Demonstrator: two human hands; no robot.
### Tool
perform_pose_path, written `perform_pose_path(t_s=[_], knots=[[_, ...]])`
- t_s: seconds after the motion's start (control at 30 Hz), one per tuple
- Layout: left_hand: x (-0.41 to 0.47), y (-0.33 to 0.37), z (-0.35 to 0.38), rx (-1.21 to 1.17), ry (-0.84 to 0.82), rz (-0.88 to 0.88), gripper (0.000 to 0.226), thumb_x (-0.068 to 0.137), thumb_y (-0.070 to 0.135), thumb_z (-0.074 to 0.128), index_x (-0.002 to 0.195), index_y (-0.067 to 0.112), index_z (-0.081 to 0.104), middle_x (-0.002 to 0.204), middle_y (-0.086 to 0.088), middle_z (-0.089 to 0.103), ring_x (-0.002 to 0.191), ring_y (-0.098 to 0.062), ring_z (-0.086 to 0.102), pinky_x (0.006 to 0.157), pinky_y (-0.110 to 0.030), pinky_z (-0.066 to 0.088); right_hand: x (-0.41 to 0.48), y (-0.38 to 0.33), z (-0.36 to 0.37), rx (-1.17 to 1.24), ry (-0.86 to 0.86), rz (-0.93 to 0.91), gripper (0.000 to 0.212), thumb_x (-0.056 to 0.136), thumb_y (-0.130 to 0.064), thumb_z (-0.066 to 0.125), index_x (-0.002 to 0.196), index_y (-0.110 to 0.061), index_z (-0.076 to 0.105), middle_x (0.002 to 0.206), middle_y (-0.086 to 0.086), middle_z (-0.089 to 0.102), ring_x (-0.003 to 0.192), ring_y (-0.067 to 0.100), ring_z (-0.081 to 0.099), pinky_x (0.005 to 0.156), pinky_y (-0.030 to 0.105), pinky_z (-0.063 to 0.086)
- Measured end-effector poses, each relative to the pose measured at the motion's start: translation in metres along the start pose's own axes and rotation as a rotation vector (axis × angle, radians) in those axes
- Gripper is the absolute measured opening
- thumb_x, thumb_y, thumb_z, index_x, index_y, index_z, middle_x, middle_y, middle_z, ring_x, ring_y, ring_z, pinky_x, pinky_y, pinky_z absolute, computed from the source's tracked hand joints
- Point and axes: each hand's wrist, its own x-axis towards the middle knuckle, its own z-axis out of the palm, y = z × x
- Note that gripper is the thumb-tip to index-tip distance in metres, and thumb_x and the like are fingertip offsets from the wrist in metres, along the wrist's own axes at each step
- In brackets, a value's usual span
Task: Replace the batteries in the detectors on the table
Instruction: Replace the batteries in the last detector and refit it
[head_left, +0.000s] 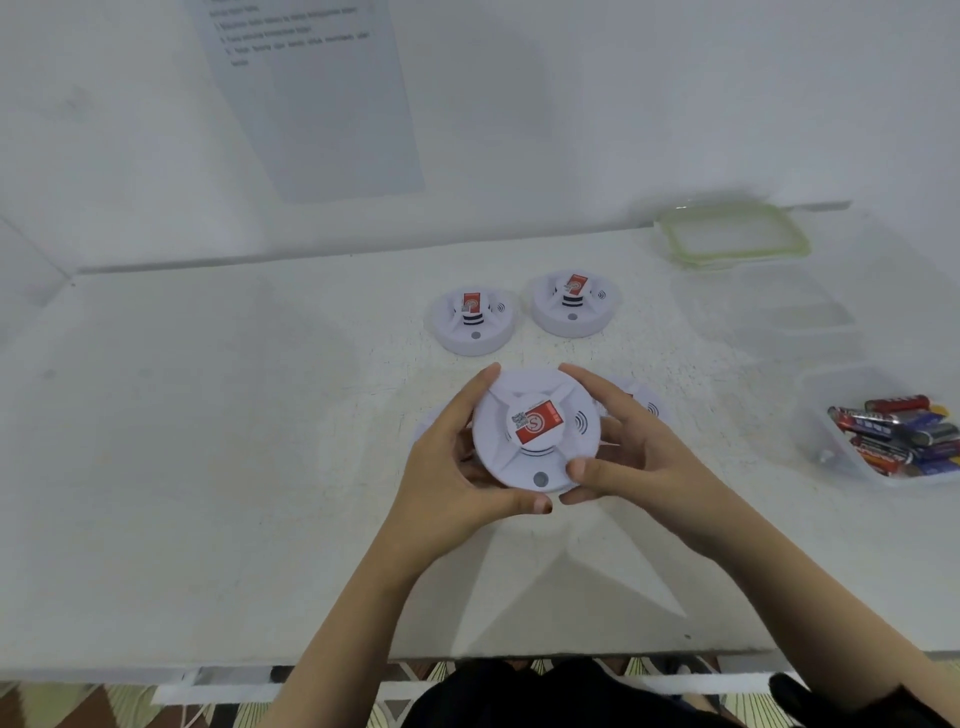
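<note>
1. Head view, centre of the frame: the left hand (452, 467) and the right hand (628, 452) both grip one white detector (535, 434) by its rim, face up.
2. Higher in the frame, a second detector (472, 319) and a third detector (574, 301) sit on the table (208, 467). The batteries (893, 436) lie in a clear box (815, 395) at the right edge.
3. The step in hand seems to be opening this detector. The next move probably needs a twist of its base against its top, or turning it over.
</note>
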Motion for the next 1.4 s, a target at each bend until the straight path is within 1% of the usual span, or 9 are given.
perform_pose_path(t_s=[0.27, 0.43, 0.57, 0.7, 0.93, 1.13, 1.23, 1.3, 1.4], knots=[[0.029, 0.008, -0.055, 0.042, 0.1, 0.012, 0.087, 0.044, 0.016, 0.09, 0.12, 0.032, 0.051, 0.118, 0.013, 0.064, 0.107, -0.008, 0.064, 0.073, -0.024, 0.055, 0.066, -0.038, 0.018, -0.462, -0.14, -0.091, 0.087, 0.066, -0.019, 0.082, 0.132, -0.047, 0.034, 0.123, -0.017, 0.051, 0.096, -0.001, 0.058, 0.07, 0.018, 0.052], [0.055, -0.001, -0.101, 0.208, 0.152, 0.051, 0.088, 0.044, 0.038, 0.09, 0.125, 0.03, 0.055, 0.118, 0.019, 0.063, 0.107, 0.0, 0.06, 0.082, -0.014, 0.049, 0.129, -0.049, 0.033, -0.862, -0.155, -0.191, 0.093, 0.063, -0.037, 0.084, 0.14, -0.024, 0.035, 0.12, -0.024, 0.048, 0.099, -0.006, 0.047, 0.069, 0.002, 0.035], [0.074, -0.013, -0.13, 0.378, 0.214, 0.002, 0.084, 0.035, 0.057, 0.08, 0.114, 0.05, 0.053, 0.112, 0.025, 0.056, 0.101, 0.004, 0.053, 0.078, -0.002, 0.038, 0.178, -0.041, 0.051, -1.152, -0.158, -0.239, 0.092, 0.06, -0.054, 0.079, 0.136, -0.019, 0.041, 0.121, -0.002, 0.055, 0.111, 0.02, 0.049, 0.087, 0.026, 0.039], [0.089, -0.03, -0.15, 0.44, 0.224, -0.03, 0.081, 0.032, 0.056, 0.076, 0.109, 0.05, 0.054, 0.105, 0.028, 0.053, 0.098, -0.003, 0.052, 0.071, 0.002, 0.033, 0.213, -0.031, 0.071, -1.519, -0.145, -0.256, 0.084, 0.061, -0.069, 0.067, 0.127, -0.022, 0.047, 0.117, -0.002, 0.052, 0.104, 0.019, 0.043, 0.089, 0.034, 0.027], [0.103, -0.047, -0.17, 0.403, 0.187, -0.052, 0.069, 0.037, 0.052, 0.077, 0.104, 0.046, 0.059, 0.097, 0.025, 0.067, 0.091, 0.013, 0.052, 0.071, 0.003, 0.034, 0.244, -0.023, 0.081, -1.586, -0.187, -0.249, 0.07, 0.063, -0.071, 0.064, 0.108, -0.018, 0.054, 0.103, -0.001, 0.053, 0.086, 0.017, 0.035, 0.084, 0.034, 0.023], [0.106, -0.054, -0.175, 0.368, 0.153, -0.059, 0.07, 0.042, 0.047, 0.08, 0.109, 0.037, 0.065, 0.098, 0.013, 0.07, 0.092, 0.005, 0.058, 0.075, -0.005, 0.043, 0.244, -0.02, 0.079, -1.553, -0.201, -0.238, 0.066, 0.068, -0.069, 0.061, 0.109, -0.018, 0.053, 0.101, -0.003, 0.052, 0.091, 0.018, 0.04, 0.082, 0.034, 0.023], [0.103, -0.054, -0.172, 0.429, 0.167, -0.06, 0.077, 0.045, 0.055, 0.077, 0.118, 0.034, 0.062, 0.107, 0.023, 0.067, 0.101, 0.004, 0.056, 0.09, -0.013, 0.041, 0.235, -0.022, 0.072, -1.492, -0.221, -0.213, 0.064, 0.078, -0.059, 0.058, 0.126, -0.019, 0.048, 0.122, 0.002, 0.051, 0.111, 0.022, 0.041, 0.09, 0.034, 0.026], [0.097, -0.05, -0.164, 0.568, 0.208, -0.062, 0.095, 0.044, 0.065, 0.067, 0.131, 0.035, 0.049, 0.128, 0.028, 0.047, 0.117, 0.007, 0.039, 0.104, -0.013, 0.023, 0.221, -0.027, 0.063, -1.449, -0.262, -0.156, 0.064, 0.084, -0.053, 0.056, 0.138, -0.022, 0.04, 0.141, 0.006, 0.039, 0.128, 0.024, 0.031, 0.102, 0.035, 0.023], [0.087, -0.038, -0.142, 0.69, 0.263, -0.072, 0.108, 0.047, 0.07, 0.056, 0.144, 0.027, 0.038, 0.136, 0.018, 0.032, 0.129, -0.004, 0.023, 0.105, -0.021, 0.015, 0.19, -0.041, 0.043, -1.374, -0.288, -0.095, 0.064, 0.089, -0.048, 0.054, 0.145, -0.027, 0.031, 0.154, 0.005, 0.023, 0.14, 0.022, 0.017, 0.112, 0.036, 0.014]])
